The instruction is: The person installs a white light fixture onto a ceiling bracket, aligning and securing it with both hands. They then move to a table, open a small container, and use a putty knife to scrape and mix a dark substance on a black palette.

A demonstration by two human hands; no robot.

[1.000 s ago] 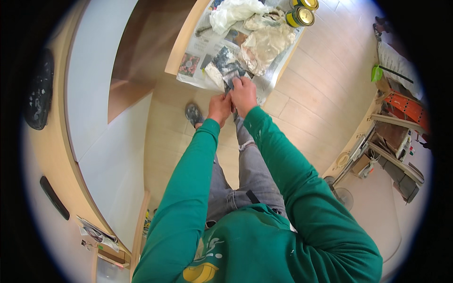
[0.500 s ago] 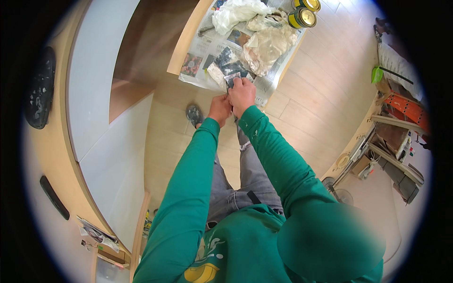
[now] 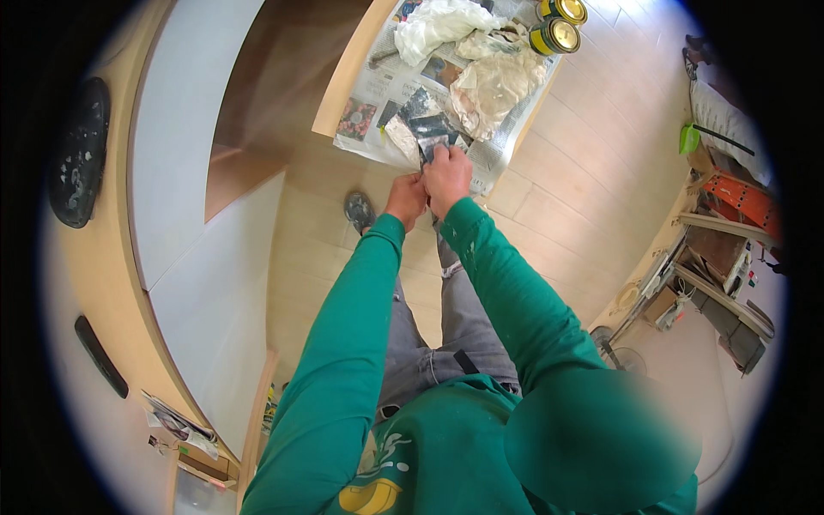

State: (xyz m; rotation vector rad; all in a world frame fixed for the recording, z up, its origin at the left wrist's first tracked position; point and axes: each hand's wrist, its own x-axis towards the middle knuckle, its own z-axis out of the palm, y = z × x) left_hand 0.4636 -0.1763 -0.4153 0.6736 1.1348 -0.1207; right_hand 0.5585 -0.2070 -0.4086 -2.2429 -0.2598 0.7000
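Dark flat piece [image 3: 428, 148] — long axis pointing away

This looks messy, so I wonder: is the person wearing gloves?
No, the left hand and right hand both show bare skin.

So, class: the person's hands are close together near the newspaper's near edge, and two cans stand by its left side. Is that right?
Not quite: the two cans stand by the newspaper's right side, not its left, as the head view shows. The rest holds: the left hand and right hand are close together near the newspaper's near edge.
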